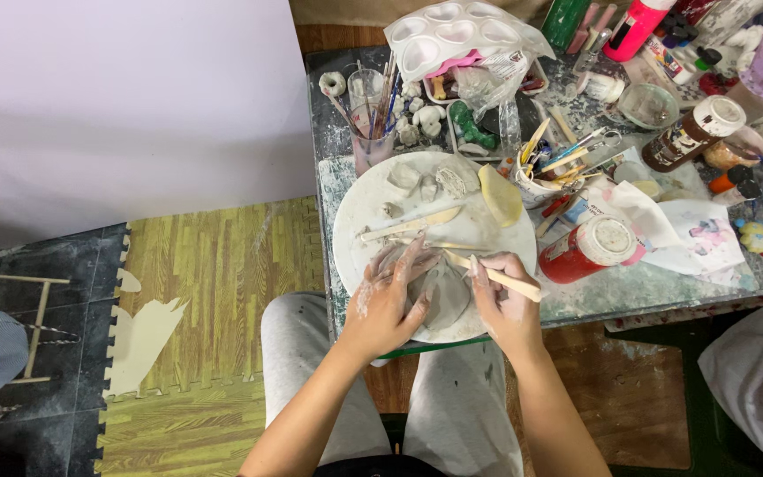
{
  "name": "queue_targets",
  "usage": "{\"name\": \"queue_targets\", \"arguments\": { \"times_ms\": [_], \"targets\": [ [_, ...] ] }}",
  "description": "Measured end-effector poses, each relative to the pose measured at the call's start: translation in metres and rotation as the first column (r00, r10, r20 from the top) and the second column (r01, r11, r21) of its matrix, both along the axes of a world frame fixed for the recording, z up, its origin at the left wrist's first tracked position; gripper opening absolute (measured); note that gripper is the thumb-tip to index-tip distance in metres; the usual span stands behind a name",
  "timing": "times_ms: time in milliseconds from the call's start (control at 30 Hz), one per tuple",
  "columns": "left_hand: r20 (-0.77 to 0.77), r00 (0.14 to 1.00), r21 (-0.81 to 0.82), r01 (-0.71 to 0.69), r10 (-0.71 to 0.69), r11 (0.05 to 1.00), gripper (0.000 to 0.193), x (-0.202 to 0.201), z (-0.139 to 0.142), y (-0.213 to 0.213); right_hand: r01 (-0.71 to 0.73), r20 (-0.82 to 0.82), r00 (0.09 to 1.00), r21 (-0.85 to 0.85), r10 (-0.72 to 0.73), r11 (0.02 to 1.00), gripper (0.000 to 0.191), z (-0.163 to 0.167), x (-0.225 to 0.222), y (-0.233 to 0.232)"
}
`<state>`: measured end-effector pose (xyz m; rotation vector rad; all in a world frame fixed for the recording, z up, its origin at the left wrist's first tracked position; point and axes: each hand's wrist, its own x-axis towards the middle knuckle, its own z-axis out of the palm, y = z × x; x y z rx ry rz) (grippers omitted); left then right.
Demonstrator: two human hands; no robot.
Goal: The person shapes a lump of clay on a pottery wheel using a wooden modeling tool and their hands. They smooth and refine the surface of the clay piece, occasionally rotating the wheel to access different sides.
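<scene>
A grey clay piece (441, 296) sits at the near edge of a round white board (359, 231). My left hand (389, 300), smeared with clay, cups the piece from the left. My right hand (502, 296) grips a wooden modelling tool (496, 276) whose tip touches the clay. Another wooden knife-shaped tool (410, 225) lies across the board, with small clay lumps (426, 181) and a pale yellow sponge (500, 195) behind it.
The cluttered table (629, 287) carries a red paint jar (586, 249) on its side, a brown bottle (692, 132), a cup of brushes (370, 132), a tool cup (542, 172), a white palette (452, 34) and stained tissue (686, 221). Another person's sleeve (752, 371) is at right. Wood-pattern foam mats (196, 327) cover the floor.
</scene>
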<state>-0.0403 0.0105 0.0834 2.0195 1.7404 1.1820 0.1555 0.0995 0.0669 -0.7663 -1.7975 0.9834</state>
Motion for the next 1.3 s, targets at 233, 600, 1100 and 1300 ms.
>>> {"name": "queue_targets", "arguments": {
  "times_ms": [233,600,1100,1300],
  "targets": [
    [0.105,0.994,0.006,-0.021,0.020,1.000,0.075,-0.001,-0.001,-0.002,0.017,-0.148,0.989,-0.031,-0.021,0.999,0.012,-0.014,0.009,-0.003],
    [0.087,0.996,0.085,0.020,-0.027,0.996,0.071,0.006,0.000,-0.015,0.137,-0.305,0.939,-0.089,-0.158,0.987,0.014,-0.023,0.040,-0.029],
    [0.034,0.996,0.071,-0.088,0.086,0.994,0.069,0.030,-0.006,-0.014,-0.040,0.137,0.991,0.265,0.004,0.963,0.006,0.015,0.008,-0.032],
    [0.059,0.995,0.083,-0.091,0.086,0.992,0.067,0.033,-0.005,-0.014,0.004,0.189,0.981,0.241,-0.051,0.971,0.008,0.031,-0.001,-0.035]
  ]
}}
